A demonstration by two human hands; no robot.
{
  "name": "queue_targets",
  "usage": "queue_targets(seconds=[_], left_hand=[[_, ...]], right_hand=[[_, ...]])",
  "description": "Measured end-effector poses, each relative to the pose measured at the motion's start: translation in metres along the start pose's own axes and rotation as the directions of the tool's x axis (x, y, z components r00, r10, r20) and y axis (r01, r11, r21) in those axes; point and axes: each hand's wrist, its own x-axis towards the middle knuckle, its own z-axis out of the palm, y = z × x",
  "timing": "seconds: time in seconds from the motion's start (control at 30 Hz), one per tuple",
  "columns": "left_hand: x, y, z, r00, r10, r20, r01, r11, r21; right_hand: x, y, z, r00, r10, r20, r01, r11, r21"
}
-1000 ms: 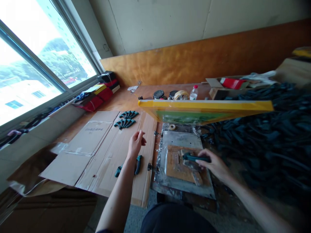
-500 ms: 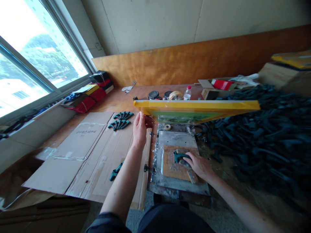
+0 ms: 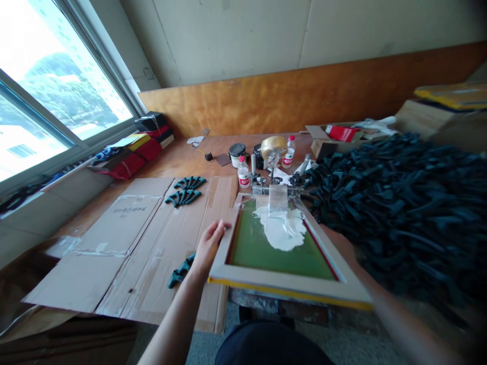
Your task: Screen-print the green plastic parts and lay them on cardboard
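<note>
A screen-printing frame lies low in front of me, its green mesh facing up. White ink is spread over the mesh, below a metal blade at the far end. My left hand is closed round the frame's left edge. My right hand is at the right side, mostly hidden by the frame and blurred, so its fingers do not show. Dark green curved handle-like pieces sit in rows on cardboard to the left, and others lie near my left forearm.
Flat cardboard covers the left of the table. A large heap of dark curved pieces fills the right. Behind the frame stand a clamp, bottles, an ink tub and a tape roll.
The frame has swung down from its raised position, covering the board and the dark piece my right hand was touching. My left hand has come down and nearer with it; my right hand has shifted right.
</note>
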Motion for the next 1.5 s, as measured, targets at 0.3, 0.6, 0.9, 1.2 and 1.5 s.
queue_targets(seconds=[0.3, 0.6, 0.9, 1.2, 1.5], left_hand=[[0.01, -0.123, -0.007, 0.994, -0.113, -0.01, 0.111, 0.957, 0.268], [0.013, -0.133, -0.013, 0.99, -0.136, 0.018, 0.126, 0.953, 0.274], [0.01, -0.125, -0.006, 0.99, -0.14, 0.005, 0.137, 0.974, 0.178], [-0.004, -0.078, -0.005, 0.985, -0.172, 0.011, 0.171, 0.981, 0.097], [0.025, 0.039, 0.018, 0.994, 0.101, -0.043, -0.107, 0.978, -0.18]], right_hand=[[0.074, -0.08, -0.004, 0.913, -0.382, 0.142, 0.39, 0.92, -0.029], [0.003, -0.065, -0.013, 0.578, -0.747, 0.328, 0.741, 0.649, 0.174], [-0.007, -0.069, -0.007, 0.672, -0.72, 0.172, 0.695, 0.694, 0.19], [0.071, -0.085, -0.021, 0.866, -0.464, 0.186, 0.449, 0.886, 0.117], [0.077, -0.005, -0.034, 1.0, 0.017, -0.002, -0.016, 0.995, 0.1]])
